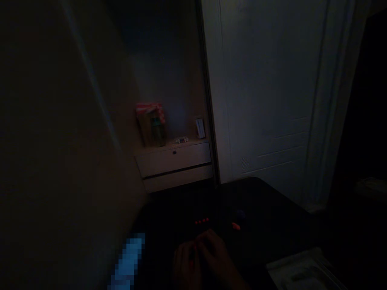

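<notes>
The picture is very dark. On the black table (272,233), my left hand (185,262) and my right hand (216,255) meet at the fingertips near the bottom centre. The fingers of both are bent and pinched together around something small and reddish, too dim to make out. Just beyond them lies a short row of several small red balls (202,221). To the right of the row are an orange-red lump (236,226) and a dark bluish lump (240,214).
A pale packet (302,270) lies at the lower right. At the lower left is a pixelated bright blue patch (128,262). Behind the table stand a drawer unit (177,161) with a green bottle (157,132) on top and a white door (266,88).
</notes>
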The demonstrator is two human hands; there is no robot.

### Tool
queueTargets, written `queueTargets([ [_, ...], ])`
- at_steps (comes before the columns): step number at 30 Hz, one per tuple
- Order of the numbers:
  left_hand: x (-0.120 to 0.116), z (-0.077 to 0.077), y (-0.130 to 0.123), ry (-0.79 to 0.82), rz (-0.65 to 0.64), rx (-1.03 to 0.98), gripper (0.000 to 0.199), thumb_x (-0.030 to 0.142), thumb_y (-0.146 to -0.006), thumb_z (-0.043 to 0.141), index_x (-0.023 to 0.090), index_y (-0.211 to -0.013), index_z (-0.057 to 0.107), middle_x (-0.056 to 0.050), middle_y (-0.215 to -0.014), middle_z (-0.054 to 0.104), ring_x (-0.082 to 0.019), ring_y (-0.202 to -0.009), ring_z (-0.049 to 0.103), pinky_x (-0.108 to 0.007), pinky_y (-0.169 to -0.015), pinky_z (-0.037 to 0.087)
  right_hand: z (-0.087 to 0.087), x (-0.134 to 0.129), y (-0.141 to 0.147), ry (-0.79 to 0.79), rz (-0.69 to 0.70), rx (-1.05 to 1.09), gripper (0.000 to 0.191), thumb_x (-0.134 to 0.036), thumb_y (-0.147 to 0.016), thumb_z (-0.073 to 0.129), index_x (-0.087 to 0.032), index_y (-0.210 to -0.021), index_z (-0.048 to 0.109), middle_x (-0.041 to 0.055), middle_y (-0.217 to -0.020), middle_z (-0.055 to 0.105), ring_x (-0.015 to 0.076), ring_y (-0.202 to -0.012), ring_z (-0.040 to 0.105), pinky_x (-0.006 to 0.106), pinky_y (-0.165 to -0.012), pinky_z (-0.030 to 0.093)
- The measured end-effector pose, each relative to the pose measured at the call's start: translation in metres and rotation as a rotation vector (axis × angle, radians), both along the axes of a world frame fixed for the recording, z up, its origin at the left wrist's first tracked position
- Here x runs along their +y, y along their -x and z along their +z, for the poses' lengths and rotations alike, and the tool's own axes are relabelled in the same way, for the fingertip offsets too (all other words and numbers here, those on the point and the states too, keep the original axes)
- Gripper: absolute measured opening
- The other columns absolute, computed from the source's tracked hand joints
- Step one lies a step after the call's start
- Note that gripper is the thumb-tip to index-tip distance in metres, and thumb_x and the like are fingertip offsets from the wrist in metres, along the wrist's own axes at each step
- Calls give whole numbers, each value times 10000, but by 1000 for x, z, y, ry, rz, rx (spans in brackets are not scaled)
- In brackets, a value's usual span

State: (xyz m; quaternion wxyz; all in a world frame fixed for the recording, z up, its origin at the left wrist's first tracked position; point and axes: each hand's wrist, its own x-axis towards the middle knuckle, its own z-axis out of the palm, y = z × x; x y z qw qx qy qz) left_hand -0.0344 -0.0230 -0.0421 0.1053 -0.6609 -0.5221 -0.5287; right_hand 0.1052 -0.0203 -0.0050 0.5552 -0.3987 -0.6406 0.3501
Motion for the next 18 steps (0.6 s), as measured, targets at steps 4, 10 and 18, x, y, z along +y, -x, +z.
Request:
queueTargets([
  [4,1,0,0,11,-6,34,342,453,-1000,477,238,-916,731,-42,-876,768,-192,-809,724,-315,-743,584,4,0,-1,-12,3,3,181,-306,-944,552,-217,-944,710,60,-957,715,218,-928,678,334,-859,510],
  [10,2,-10,3,40,-4,72,354,451,-1014,450,233,-985,728,-42,-939,777,-187,-861,726,-311,-772,580,2,0,0,16,11,7,183,-303,-951,546,-211,-955,705,60,-968,709,219,-934,680,335,-862,508],
  [18,4,-16,6,-13,56,207,392,371,-1049,363,235,-962,720,-27,-918,777,-174,-851,715,-308,-786,553,-3,1,0,23,20,4,203,-344,-980,548,-212,-951,699,52,-970,707,214,-930,672,325,-864,501],
])
